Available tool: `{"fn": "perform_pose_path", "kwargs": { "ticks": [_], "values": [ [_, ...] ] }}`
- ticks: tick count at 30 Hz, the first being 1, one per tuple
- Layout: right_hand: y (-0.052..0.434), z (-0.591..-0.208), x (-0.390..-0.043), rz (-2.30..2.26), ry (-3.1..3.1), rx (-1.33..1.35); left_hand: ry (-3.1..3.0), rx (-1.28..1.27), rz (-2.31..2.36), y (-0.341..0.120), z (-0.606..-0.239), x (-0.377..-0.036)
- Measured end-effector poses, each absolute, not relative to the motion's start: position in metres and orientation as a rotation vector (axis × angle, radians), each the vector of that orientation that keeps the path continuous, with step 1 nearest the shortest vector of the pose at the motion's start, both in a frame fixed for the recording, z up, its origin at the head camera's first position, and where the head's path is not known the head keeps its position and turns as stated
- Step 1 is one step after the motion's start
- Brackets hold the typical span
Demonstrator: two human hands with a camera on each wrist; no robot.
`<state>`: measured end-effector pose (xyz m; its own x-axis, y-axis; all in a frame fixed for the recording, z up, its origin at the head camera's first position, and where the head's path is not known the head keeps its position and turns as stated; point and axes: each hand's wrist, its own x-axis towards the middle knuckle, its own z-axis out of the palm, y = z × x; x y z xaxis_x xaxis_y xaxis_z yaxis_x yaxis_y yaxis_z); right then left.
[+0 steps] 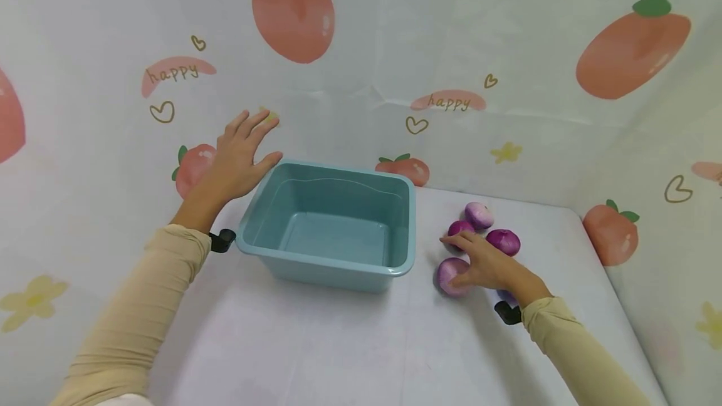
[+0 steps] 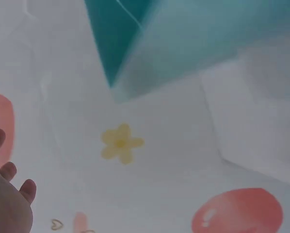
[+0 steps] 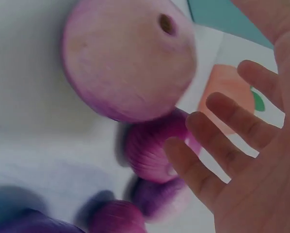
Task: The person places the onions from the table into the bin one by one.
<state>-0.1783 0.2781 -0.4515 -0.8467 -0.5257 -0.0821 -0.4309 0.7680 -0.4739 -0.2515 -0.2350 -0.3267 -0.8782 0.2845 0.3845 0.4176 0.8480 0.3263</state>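
Left grip: the left hand (image 1: 239,155) holds nothing. Its fingers are spread and nearly straight, lifted beside the far left corner of the tub (image 1: 333,265), with the thumb close to the rim; I cannot tell whether it touches.
Right grip: the right hand (image 1: 485,265) is flat and loose over the onions, fingers apart and not closed round any of them. The right wrist view shows open fingers (image 3: 208,170) just short of the big onion (image 3: 128,60).
Tub: a teal plastic tub, nothing inside, standing mouth up near the middle of the tabletop (image 1: 316,349), towards its far edge.
Onions: a purple cluster just right of the tub, near the tabletop's far right corner. The nearest one (image 1: 450,275) lies against the hand's thumb side, two more (image 1: 504,240) sit beyond the fingers, and a paler one (image 1: 479,214) is farthest back.
Why so: it looks as if the left hand is placed to steady the tub while the right settles over an onion to pick it.
Writing: "happy" is printed twice on the backdrop (image 1: 169,72), among peaches, hearts and flowers. No brand shows.
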Motion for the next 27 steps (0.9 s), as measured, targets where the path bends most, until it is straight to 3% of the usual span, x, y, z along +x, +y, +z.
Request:
{"fn": "perform_pose_path", "kwargs": {
  "ticks": [17,27],
  "values": [
    [0.267,-0.489,-0.157,-0.598,2.705,-0.751,-2.904,-0.504,-0.614,-0.27,-0.393,-0.251],
    [0.268,-0.492,-0.161,-0.6,2.707,-0.73,-3.005,-0.503,-0.715,-0.272,-0.407,-0.256]
  ]
}}
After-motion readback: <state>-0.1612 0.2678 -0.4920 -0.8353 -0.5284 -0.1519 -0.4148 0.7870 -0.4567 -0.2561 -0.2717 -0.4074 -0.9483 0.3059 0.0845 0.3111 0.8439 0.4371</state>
